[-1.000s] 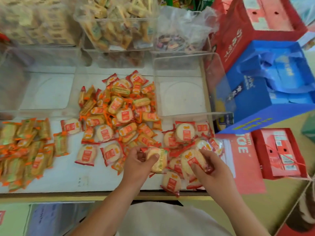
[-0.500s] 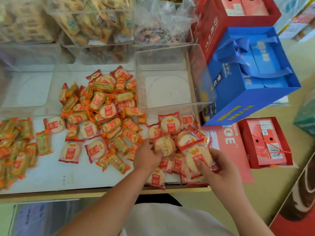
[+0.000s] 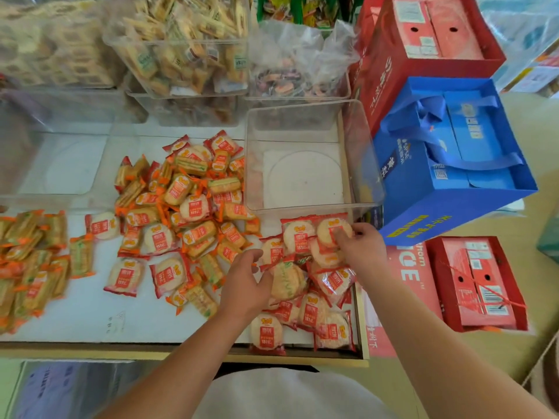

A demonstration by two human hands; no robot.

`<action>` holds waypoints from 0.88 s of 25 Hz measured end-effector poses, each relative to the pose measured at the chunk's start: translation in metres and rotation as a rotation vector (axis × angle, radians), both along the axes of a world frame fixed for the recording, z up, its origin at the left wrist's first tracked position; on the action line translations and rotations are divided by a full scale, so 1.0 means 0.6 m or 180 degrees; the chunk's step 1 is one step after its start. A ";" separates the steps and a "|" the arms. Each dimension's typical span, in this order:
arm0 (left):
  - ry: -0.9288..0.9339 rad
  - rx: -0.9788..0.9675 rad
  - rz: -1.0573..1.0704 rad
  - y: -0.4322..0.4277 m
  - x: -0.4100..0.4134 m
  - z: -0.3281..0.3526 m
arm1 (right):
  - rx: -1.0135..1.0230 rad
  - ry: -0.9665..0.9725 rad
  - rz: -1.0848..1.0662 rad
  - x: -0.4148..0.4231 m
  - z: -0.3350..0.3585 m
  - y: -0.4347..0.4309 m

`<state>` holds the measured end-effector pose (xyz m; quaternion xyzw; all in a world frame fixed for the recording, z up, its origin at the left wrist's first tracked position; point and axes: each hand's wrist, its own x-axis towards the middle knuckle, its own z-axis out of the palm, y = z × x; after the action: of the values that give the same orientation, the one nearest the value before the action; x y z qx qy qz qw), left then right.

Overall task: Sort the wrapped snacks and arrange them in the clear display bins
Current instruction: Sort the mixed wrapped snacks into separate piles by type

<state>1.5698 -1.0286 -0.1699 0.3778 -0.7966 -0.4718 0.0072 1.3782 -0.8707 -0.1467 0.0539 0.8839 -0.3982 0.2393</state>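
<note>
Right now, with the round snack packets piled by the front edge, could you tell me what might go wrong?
The front round packet reaches over the table edge; the left forearm beside it may knock it off. The round pile lies right against the mixed pile, so the sorts could mingle.

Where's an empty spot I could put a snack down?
The clear bin is empty. The white table is bare along its front, between the green-orange packs and the left hand. Crowded: the mixed heap in the middle, the round cracker packs by the right hand.
</note>
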 end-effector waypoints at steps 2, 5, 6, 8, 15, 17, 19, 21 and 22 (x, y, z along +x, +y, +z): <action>-0.0041 0.0028 0.0049 0.003 -0.001 0.000 | 0.0433 -0.0009 0.0177 0.006 -0.023 0.010; -0.0042 0.0080 0.0045 0.015 0.003 0.002 | 0.0197 -0.0179 0.0095 0.026 -0.035 0.021; -0.0034 0.0038 0.0003 0.018 0.009 -0.001 | 0.0028 -0.0209 0.0026 0.032 -0.033 0.024; -0.0094 -0.0180 -0.0195 0.024 0.030 -0.010 | -0.0094 -0.0129 0.0174 0.051 -0.028 0.042; -0.0361 -0.0215 -0.0449 0.044 0.064 -0.039 | -0.0039 0.0125 0.0811 0.096 -0.048 0.054; -0.0415 -0.0160 -0.0451 0.043 0.063 -0.035 | 0.0140 0.0179 0.0966 0.092 -0.053 0.039; -0.0381 -0.0113 -0.0483 0.040 0.068 -0.031 | 0.0216 0.0172 0.1044 0.088 -0.056 0.036; -0.0288 -0.0123 -0.0407 0.035 0.079 -0.029 | 0.0137 0.0131 0.1027 0.091 -0.050 0.044; -0.0241 -0.0106 -0.0320 0.033 0.087 -0.028 | 0.0128 0.0216 0.1024 0.095 -0.045 0.051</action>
<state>1.6219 -1.0087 -0.1869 0.3547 -0.8221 -0.4436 -0.0404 1.4349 -0.8402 -0.1735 -0.0970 0.8964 -0.3386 0.2689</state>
